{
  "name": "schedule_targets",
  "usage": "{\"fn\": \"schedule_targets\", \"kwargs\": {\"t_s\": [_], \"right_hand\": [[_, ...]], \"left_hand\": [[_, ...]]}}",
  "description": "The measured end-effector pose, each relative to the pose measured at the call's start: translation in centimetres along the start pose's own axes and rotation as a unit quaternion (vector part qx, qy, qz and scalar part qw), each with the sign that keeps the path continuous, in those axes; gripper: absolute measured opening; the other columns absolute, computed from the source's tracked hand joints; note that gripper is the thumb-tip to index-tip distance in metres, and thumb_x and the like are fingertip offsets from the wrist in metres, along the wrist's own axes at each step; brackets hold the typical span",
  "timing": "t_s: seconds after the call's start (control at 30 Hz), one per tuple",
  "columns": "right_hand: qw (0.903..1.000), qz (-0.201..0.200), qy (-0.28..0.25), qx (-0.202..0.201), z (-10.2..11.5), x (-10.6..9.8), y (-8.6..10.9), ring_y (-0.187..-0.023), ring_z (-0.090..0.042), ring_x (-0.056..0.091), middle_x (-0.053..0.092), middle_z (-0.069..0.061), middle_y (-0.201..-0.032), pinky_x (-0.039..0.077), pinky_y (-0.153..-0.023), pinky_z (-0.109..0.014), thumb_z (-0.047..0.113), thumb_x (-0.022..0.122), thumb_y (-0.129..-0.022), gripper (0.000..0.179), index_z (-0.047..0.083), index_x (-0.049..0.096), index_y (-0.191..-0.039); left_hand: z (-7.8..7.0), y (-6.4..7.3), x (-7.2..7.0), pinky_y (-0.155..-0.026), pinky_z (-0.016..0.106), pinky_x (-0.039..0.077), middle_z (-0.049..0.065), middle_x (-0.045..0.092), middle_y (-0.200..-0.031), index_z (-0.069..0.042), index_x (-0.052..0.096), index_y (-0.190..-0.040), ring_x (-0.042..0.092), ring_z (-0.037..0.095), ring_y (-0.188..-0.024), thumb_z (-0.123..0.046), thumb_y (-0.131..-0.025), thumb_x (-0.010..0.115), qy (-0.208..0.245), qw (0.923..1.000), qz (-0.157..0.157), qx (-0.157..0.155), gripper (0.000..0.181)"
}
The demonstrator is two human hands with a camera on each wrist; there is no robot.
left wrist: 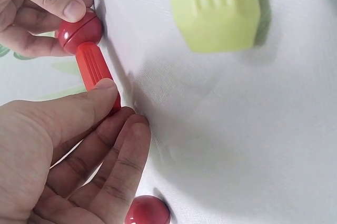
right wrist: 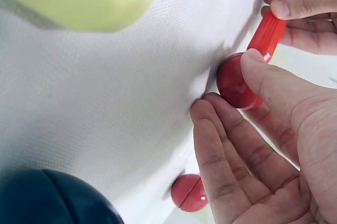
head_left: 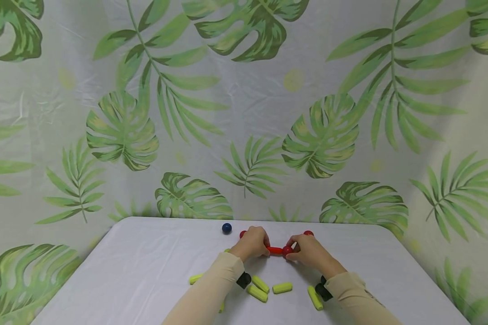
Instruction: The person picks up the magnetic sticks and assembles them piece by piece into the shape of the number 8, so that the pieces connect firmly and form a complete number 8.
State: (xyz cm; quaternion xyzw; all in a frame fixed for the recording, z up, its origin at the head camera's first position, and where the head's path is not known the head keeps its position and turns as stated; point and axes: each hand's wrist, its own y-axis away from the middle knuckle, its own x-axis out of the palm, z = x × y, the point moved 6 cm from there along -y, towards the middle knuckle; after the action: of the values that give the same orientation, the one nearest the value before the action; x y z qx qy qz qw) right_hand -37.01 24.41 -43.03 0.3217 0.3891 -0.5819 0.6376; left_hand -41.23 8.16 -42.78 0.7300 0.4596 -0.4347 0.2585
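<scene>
A red ribbed stick (head_left: 274, 250) meets a glossy red ball (head_left: 287, 251) end to end, low over the white table. My left hand (head_left: 252, 243) pinches the stick's free end between thumb and fingers. From the other side, my right hand (head_left: 307, 250) holds the ball, its thumb (right wrist: 255, 63) resting on top. The left wrist view shows the stick's tip (left wrist: 88, 50) right at the ball's surface. Beyond the left hand lies a second red ball (left wrist: 149, 211), and another red ball (right wrist: 189, 192) lies past the right hand.
Several yellow-green sticks (head_left: 282, 287) are scattered on the white table (head_left: 146, 266) nearer to me. A dark blue ball (head_left: 227, 228) sits near the back edge. Close to my right wrist is another dark ball (right wrist: 52, 197). A leaf-patterned curtain (head_left: 248, 113) hangs behind.
</scene>
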Motion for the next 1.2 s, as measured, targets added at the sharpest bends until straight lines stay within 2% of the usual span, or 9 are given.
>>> {"fn": "schedule_targets", "kwargs": {"t_s": [0.37, 0.73, 0.97, 1.2], "right_hand": [[0.9998, -0.006, 0.017, -0.001, 0.05, 0.18, -0.05, -0.067, -0.013, 0.059, 0.070, -0.002, -0.078, 0.050, -0.063, -0.027, 0.013, 0.089, -0.088, 0.020, 0.008, 0.075, -0.102], [0.9995, -0.005, 0.032, -0.003, 0.18, 0.15, -0.04, -0.068, -0.013, 0.058, 0.070, -0.002, -0.078, 0.049, -0.064, -0.027, 0.012, 0.089, -0.088, 0.020, 0.009, 0.075, -0.101], [0.9994, -0.011, 0.032, -0.009, 0.22, 0.24, -0.07, -0.067, -0.012, 0.058, 0.070, -0.002, -0.077, 0.049, -0.064, -0.027, 0.012, 0.090, -0.087, 0.020, 0.009, 0.076, -0.101], [0.9993, -0.010, 0.034, -0.010, 0.30, 0.32, 0.00, -0.067, -0.012, 0.058, 0.070, -0.001, -0.076, 0.049, -0.063, -0.026, 0.012, 0.090, -0.087, 0.019, 0.009, 0.076, -0.100]], "left_hand": [[-0.07, 0.23, -0.28, -0.069, 0.024, 0.045, -0.001, 0.065, -0.078, -0.009, 0.082, -0.091, 0.053, 0.013, -0.078, -0.010, -0.085, 0.092, 0.007, 1.0000, 0.002, 0.006, 0.011], [-0.23, 0.31, -0.55, -0.070, 0.024, 0.045, 0.000, 0.067, -0.077, -0.009, 0.084, -0.091, 0.052, 0.012, -0.078, -0.008, -0.084, 0.091, -0.001, 0.9998, 0.002, 0.020, 0.010], [-0.12, 0.49, -0.56, -0.069, 0.024, 0.046, 0.000, 0.066, -0.077, -0.009, 0.083, -0.091, 0.053, 0.012, -0.075, -0.007, -0.086, 0.089, 0.002, 0.9999, 0.005, 0.016, 0.008], [-0.08, 0.51, -0.68, -0.067, 0.023, 0.046, -0.001, 0.067, -0.075, -0.008, 0.083, -0.089, 0.053, 0.011, -0.072, -0.007, -0.085, 0.090, -0.006, 0.9996, -0.003, 0.029, 0.008]]}}
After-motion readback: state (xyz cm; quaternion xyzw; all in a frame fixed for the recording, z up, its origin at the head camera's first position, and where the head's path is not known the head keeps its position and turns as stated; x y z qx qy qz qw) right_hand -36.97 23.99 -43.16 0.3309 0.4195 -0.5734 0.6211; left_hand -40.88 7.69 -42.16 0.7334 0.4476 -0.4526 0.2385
